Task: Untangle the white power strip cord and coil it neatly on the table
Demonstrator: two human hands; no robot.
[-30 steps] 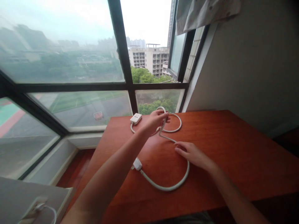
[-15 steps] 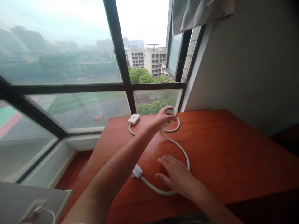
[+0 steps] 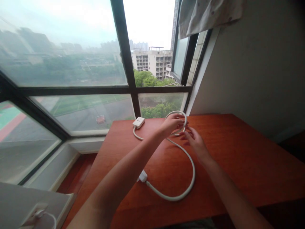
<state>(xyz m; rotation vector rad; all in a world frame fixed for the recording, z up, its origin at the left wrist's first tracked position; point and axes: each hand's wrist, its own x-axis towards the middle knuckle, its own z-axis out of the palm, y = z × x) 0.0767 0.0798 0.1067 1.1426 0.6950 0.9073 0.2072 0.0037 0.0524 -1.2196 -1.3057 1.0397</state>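
A white extension cord (image 3: 188,187) lies in curves on the reddish wooden table (image 3: 238,159). Its square socket block (image 3: 138,122) sits at the table's far left edge, and its plug (image 3: 143,176) rests nearer to me. My left hand (image 3: 172,123) is closed around a small loop of the cord near the window. My right hand (image 3: 195,141) reaches up beside it, fingers apart, with the fingertips touching the same loop.
A large window with dark frames (image 3: 128,70) runs behind the table. A grey wall (image 3: 257,63) stands at the right, with cloth (image 3: 209,12) hanging above. A white device with a cable (image 3: 38,213) lies on a ledge at the lower left.
My right hand has left the cord's near curve and moved up to the loop by my left hand. My left hand keeps hold of the loop, which is now tighter.
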